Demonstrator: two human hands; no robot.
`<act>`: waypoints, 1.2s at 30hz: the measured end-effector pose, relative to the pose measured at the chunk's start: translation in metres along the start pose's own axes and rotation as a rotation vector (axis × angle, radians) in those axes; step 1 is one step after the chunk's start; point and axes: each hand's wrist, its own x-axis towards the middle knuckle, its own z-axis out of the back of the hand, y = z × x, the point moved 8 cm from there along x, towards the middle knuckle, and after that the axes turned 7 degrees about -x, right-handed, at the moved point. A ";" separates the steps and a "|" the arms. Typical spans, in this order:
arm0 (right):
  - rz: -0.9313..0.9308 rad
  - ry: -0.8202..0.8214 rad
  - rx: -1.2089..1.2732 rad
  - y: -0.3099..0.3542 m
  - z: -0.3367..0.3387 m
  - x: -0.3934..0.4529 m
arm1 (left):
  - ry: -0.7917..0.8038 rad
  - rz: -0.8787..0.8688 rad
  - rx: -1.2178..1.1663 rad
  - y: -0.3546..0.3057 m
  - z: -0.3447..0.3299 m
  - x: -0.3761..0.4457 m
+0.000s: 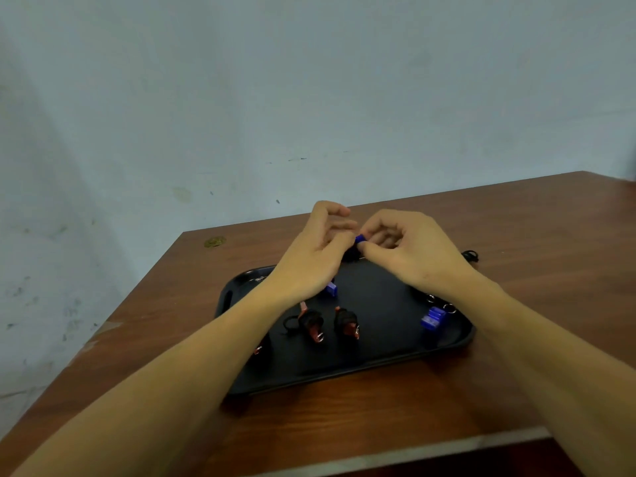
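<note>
We hold the blue piece (360, 239) above the far edge of the tray (378, 359), left hand (320, 249) and right hand (406, 246) both pinching it, fingers curled. Only one end shows, so we cannot tell its long axis. Black cord (351, 255) hangs beneath. Red pieces (311, 323) and blue clips (433, 318) lie on the tray, on the table (447, 407).

Blue piece (359, 239) mostly hidden between left hand (309, 259) and right hand (409, 249).

matt black plastic tray (451, 342), glossy wooden table (537, 215)
</note>
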 end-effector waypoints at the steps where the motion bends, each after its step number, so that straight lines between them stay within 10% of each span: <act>1: -0.038 -0.010 -0.024 -0.008 -0.002 0.000 | -0.031 0.002 0.016 0.004 0.003 0.003; 17: -0.310 0.168 -0.639 -0.060 -0.045 0.004 | -0.122 0.121 0.247 0.048 0.031 0.002; 30: -0.327 0.241 -0.619 -0.055 -0.035 0.006 | -0.041 0.095 0.337 0.039 0.022 0.000; 36: -0.213 0.530 -0.508 -0.049 -0.011 -0.009 | -0.059 0.081 0.350 0.027 0.022 -0.003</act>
